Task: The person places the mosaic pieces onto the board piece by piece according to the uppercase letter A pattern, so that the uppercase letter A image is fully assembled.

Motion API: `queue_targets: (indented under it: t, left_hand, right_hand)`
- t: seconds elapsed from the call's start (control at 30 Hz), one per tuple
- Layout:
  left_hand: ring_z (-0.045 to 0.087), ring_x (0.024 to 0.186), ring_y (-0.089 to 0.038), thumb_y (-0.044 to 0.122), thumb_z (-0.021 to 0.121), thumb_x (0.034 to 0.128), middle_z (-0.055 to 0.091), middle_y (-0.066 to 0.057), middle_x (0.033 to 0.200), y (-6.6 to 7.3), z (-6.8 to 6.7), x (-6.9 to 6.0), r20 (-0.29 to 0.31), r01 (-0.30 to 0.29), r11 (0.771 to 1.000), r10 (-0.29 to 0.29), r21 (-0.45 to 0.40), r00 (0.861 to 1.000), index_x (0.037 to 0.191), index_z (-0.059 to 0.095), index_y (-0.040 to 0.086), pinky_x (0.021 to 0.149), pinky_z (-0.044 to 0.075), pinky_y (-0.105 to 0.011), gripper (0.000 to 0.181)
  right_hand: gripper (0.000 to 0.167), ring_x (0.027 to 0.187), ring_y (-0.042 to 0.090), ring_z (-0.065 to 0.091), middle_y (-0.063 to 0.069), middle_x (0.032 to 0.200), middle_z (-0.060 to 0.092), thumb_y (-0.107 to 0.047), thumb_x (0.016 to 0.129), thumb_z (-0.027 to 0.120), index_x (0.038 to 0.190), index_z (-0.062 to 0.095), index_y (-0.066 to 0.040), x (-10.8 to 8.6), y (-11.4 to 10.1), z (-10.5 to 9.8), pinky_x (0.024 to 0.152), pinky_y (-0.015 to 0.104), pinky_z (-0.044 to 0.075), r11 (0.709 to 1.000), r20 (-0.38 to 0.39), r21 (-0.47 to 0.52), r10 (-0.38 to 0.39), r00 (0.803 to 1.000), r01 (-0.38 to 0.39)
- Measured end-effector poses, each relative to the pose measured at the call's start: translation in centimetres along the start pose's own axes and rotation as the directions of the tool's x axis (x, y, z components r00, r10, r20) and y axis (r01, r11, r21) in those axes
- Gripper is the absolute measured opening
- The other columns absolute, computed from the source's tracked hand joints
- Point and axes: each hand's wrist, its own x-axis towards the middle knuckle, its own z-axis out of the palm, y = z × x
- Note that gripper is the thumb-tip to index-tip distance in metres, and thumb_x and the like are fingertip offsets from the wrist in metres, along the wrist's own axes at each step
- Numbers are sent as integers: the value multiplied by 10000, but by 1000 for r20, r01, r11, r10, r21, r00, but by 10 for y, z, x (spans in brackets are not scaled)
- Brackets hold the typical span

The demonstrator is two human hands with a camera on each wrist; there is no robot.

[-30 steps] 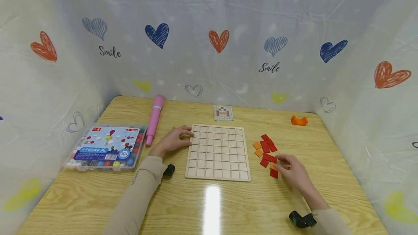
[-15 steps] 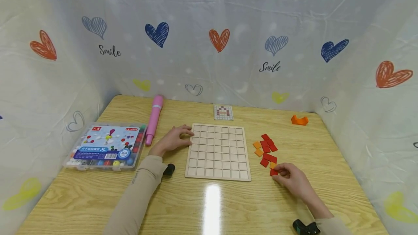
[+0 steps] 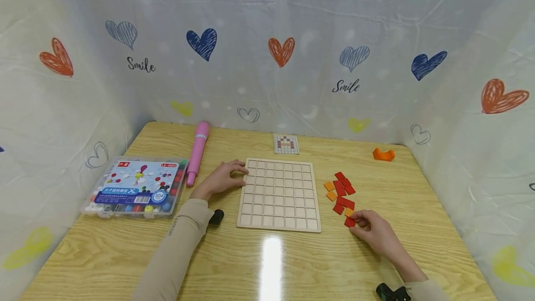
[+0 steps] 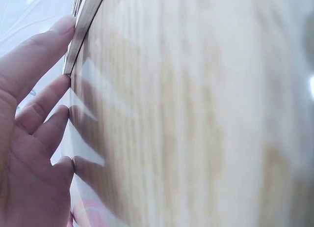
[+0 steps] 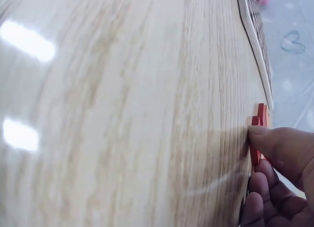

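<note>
A pale wooden grid board (image 3: 278, 195) lies flat on the table, its square recesses bare. My left hand (image 3: 222, 179) rests at its left edge; in the left wrist view the thumb and a fingertip touch the board's side (image 4: 81, 38), with the other fingers extended. To the right of the board lies a loose group of red tiles (image 3: 339, 187) and orange tiles (image 3: 329, 186). My right hand (image 3: 376, 231) pinches the nearest red square tile (image 3: 349, 222) between thumb and finger, low at the tabletop. In the right wrist view the thumb covers part of that red tile (image 5: 254, 151).
A small pattern card (image 3: 286, 144) lies behind the board. A clear case of coloured model pieces (image 3: 135, 187) and a pink tube (image 3: 198, 154) are on the left. An orange cradle-shaped piece (image 3: 383, 154) sits at the back right. Patterned fabric (image 3: 280, 92) encloses the table.
My right hand has moved slightly towards me, from beside the orange tile to the nearest red tile, which has shifted a little. My left hand and the board have stayed put.
</note>
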Motion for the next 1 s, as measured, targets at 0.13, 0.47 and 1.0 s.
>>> queue_targets:
  t: [0.13,0.47,1.0]
  left_hand:
    - [204,1461,-368,160,730,886,435,-177,1483,1,0,1,2,-3,1000,3,-2,1000,1222,672,67,1185,-22,-573,354]
    - [200,1460,-376,168,734,882,432,-184,1482,-2,0,2,9,-11,1000,11,-2,1000,1214,673,57,1181,-26,-582,355]
    - [194,1460,-382,153,731,881,428,-191,1484,-3,0,1,7,-3,1000,3,-3,1000,1220,668,43,1178,-41,-580,362]
  right_hand:
    - [257,831,160,614,40,948,636,-60,828,769,1065,683,-9,0,1,-1,688,237,541,1000,1,-4,-24,1000,24]
    - [250,862,177,649,58,1006,644,-67,855,746,1101,719,-28,2,-2,-7,704,221,564,994,-6,-10,-107,994,107]
    - [317,905,260,666,127,1091,631,-148,914,700,1210,686,-35,69,-42,-11,753,357,572,981,-47,41,-186,981,188]
